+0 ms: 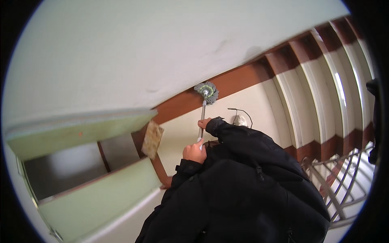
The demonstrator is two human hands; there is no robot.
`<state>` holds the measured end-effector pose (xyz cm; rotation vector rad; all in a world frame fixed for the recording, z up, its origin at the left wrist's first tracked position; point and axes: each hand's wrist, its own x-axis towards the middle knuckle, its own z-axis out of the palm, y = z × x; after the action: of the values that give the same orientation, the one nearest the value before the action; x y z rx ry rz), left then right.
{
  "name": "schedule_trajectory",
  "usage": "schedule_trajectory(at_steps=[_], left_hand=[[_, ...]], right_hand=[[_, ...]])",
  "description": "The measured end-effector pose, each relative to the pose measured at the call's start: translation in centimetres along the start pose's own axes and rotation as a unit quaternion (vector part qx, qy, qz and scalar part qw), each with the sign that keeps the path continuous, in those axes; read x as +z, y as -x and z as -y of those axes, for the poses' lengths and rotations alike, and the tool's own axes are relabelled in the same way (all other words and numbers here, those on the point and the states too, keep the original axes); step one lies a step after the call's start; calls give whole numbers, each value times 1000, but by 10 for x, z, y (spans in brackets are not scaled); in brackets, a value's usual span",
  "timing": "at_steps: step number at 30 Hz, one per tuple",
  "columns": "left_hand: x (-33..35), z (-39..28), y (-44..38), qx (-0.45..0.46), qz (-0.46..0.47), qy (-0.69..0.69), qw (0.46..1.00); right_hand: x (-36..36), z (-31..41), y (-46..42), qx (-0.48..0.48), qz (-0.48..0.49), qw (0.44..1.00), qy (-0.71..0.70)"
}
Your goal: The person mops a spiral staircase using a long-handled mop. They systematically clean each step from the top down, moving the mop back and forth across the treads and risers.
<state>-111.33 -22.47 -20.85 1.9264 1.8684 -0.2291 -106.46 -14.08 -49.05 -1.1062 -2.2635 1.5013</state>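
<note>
A mop with a grey strand head (206,92) and a green ring rests on the reddish-brown floor border (240,80), right at the foot of the wall. Its slim metal handle (203,112) runs back towards my body. Partway down the handle, my right hand (204,123) is closed around it. My left hand (194,152) grips the pale upper end of the handle, close to my black jacket (231,194). The palm side of both hands is hidden.
On the right, several steps (307,91) with brown edges run beside a metal railing (337,194). A mottled mat (152,139) lies at the doorway on the left. My shoe (240,121) and a thin dark cord (247,112) show over the cream floor. A pale wall (121,60) fills the far side.
</note>
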Motion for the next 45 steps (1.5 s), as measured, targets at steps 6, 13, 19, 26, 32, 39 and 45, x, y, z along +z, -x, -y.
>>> schedule_trajectory(at_steps=[6,13,19,26,32,39,45], left_hand=[[-33,-92,-77,154,69,-95,981],[-43,-131,-99,301,81,-145,939],[-10,-108,-119,284,146,-81,944],[18,-84,-138,292,185,-22,938],[8,-71,-140,324,193,-30,926],[-17,-33,-166,313,246,17,917],[-23,-9,-295,221,264,95,934]], right_hand=[[-98,-53,36,162,-52,975,-139],[-159,-68,91,258,-136,939,-180],[-134,-95,124,222,-332,916,-43],[-112,-101,134,269,-346,896,-72],[-112,-75,129,327,-369,859,-140],[-90,-67,93,430,-376,803,-167],[-123,-128,11,460,-154,868,-102]])
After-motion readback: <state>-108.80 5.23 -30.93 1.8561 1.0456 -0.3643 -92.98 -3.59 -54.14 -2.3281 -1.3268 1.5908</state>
